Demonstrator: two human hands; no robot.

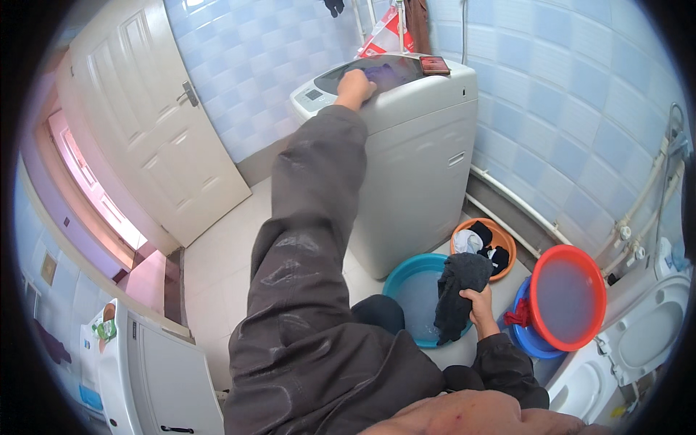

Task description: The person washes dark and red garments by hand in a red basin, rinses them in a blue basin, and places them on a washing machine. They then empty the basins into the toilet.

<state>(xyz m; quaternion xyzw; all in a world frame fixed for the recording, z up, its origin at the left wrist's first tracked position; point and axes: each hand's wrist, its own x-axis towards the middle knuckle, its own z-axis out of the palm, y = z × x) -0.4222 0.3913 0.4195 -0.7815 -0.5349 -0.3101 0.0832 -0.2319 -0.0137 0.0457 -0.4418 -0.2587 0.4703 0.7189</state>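
Observation:
My left hand (356,87) reaches out to the top of a white top-loading washing machine (416,163). Its fingers are curled at the near edge of the dark see-through lid (405,68); whether they grip the lid, I cannot tell. Purple cloth (382,74) shows at the lid just beyond the fingers. My right hand (479,307) holds a dark grey cloth (462,288) that hangs bunched over a teal basin (392,283). Cloudy water (416,304) fills part of that basin. The cloth covers the basin's right side.
An orange basin (508,244) with black and white clothes stands behind the teal one. A red basin (600,299) of cloudy water rests on a blue basin (524,348), beside red cloth (519,314). A toilet (587,389), wall pipes (522,209), a phone (435,65) and an open door (147,109) surround me.

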